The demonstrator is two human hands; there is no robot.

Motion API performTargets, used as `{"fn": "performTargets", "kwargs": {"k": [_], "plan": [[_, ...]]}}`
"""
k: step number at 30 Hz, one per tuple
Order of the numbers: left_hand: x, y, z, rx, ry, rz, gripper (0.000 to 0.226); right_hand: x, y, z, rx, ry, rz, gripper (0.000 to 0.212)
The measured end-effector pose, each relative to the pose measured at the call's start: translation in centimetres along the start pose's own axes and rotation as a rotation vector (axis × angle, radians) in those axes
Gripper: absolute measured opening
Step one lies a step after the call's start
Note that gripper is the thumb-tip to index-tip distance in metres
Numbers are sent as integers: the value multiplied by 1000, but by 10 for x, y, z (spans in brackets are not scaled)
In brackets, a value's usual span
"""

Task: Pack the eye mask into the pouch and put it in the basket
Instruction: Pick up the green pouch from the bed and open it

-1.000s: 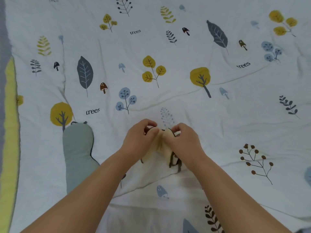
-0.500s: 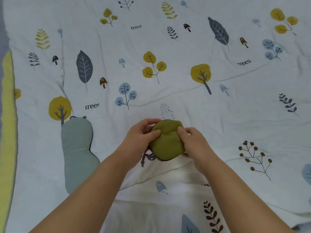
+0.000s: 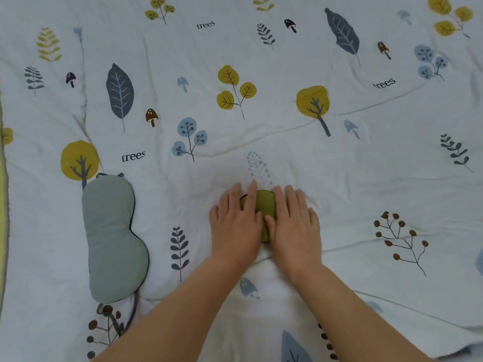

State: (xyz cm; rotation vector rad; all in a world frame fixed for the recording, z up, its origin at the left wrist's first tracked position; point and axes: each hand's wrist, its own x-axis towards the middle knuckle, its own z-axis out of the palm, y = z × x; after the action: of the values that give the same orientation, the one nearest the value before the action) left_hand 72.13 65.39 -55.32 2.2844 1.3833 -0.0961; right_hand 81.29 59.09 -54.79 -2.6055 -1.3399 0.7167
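A small olive-green padded piece (image 3: pixel 264 205) with a dark edge, apparently a folded eye mask, lies on the printed quilt (image 3: pixel 300 158) at centre. My left hand (image 3: pixel 235 226) and my right hand (image 3: pixel 295 226) both rest flat on it, palms down and fingers stretched out, so only a strip shows between them. Neither hand grips it. A grey-green eye mask (image 3: pixel 112 236) with a dark strap lies lengthwise on the quilt to the left, well apart from my hands. I see no pouch that I can tell apart from these, and no basket.
The white quilt with tree, leaf and mushroom prints fills the view and has wrinkles and folds around my hands. A yellow strip (image 3: pixel 2 231) runs along the far left edge.
My hands were pinching and folding the piece, beige side then olive side up, just above the quilt. Now it lies on the quilt and both palms lie flat on it.
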Motion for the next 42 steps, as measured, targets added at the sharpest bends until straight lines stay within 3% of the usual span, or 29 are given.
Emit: {"fn": "performTargets", "kwargs": {"k": [6, 11, 15, 19, 23, 27, 30, 42], "plan": [[-1, -18, 15, 85, -156, 52, 62, 3, 15, 11, -115, -137, -5, 58], [4, -1, -6, 44, -39, -34, 47, 4, 10, -4, -61, -74, -35, 57], [15, 3, -22, -192, -211, -230, 39, 7, 3, -23, 234, 31, 133, 43], [22, 11, -29, -367, -317, -272, 37, 15, 2, -31, 462, -141, 288, 38], [32, 25, -35, -489, -307, -258, 30, 29, 16, -48, 608, -58, 299, 25], [57, 55, -36, -541, -230, -161, 22, 53, 40, -71, 595, 76, 270, 22], [75, 79, -28, -576, -198, -134, 27, 71, 61, -83, 517, 124, 277, 31], [91, 96, -9, -438, -185, -201, 29, 87, 75, -79, 120, 72, 338, 37]]}}
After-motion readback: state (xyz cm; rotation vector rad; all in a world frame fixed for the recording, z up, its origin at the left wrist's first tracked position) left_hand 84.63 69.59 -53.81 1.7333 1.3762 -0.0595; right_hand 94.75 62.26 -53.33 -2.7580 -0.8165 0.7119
